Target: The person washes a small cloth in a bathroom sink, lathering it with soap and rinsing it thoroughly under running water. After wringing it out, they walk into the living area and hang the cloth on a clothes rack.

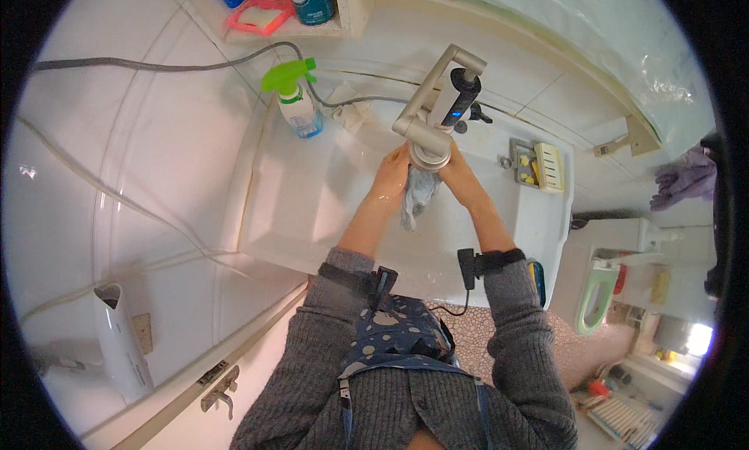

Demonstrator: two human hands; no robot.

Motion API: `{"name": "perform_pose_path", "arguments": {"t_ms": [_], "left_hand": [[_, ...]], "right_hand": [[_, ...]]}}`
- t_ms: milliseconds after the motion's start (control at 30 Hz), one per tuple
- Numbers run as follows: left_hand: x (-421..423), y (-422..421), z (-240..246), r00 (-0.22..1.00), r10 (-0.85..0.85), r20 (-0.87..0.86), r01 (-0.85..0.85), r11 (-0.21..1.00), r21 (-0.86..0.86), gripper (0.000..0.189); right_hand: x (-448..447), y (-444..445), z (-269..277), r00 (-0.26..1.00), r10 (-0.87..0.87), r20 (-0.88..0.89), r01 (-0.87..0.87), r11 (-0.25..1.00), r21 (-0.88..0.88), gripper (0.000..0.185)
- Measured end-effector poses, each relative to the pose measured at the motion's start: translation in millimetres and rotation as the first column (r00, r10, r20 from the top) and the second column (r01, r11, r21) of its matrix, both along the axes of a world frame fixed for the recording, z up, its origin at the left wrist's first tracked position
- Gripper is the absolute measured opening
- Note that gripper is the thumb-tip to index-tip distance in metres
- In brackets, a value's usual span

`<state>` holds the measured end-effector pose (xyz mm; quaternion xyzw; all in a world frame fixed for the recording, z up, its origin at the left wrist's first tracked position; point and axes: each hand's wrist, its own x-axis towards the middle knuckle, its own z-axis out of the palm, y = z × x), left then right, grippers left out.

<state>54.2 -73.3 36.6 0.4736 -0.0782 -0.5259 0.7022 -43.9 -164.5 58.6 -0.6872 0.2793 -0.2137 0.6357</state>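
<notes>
A wet grey-blue cloth hangs between my two hands over the white sink basin. My left hand holds it from the left, its fingers partly hidden by the faucet head. From the other side my right hand grips the same cloth, its fingertips also hidden under the faucet head. The jointed metal faucet arm reaches directly above both hands. Behind it stands the faucet body with a small lit blue display.
A spray bottle with a green trigger and a crumpled pale cloth sit at the basin's back left. A soap holder is on the right ledge. A grey hose runs behind. A shelf edge overhangs the back.
</notes>
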Motion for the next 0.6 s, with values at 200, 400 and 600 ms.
{"name": "perform_pose_path", "arguments": {"t_ms": [200,400,600], "left_hand": [[-4.8,8.3,-7.3,0.950,-0.006,0.312,0.026,0.998,-0.060,0.052],[-13.9,14.2,-35.2,0.984,0.070,-0.166,-0.103,0.974,-0.203,0.067],[-26.6,21.7,-80.8,0.964,0.148,-0.222,-0.157,0.987,-0.021,0.068]], "right_hand": [[-2.8,-4.9,-3.2,0.942,0.237,-0.239,-0.294,0.925,-0.239,0.066],[5.4,10.8,14.8,0.979,0.132,-0.156,-0.130,0.991,0.021,0.054],[14.7,15.8,7.6,0.918,-0.117,0.379,-0.263,0.537,0.802,0.033]]}}
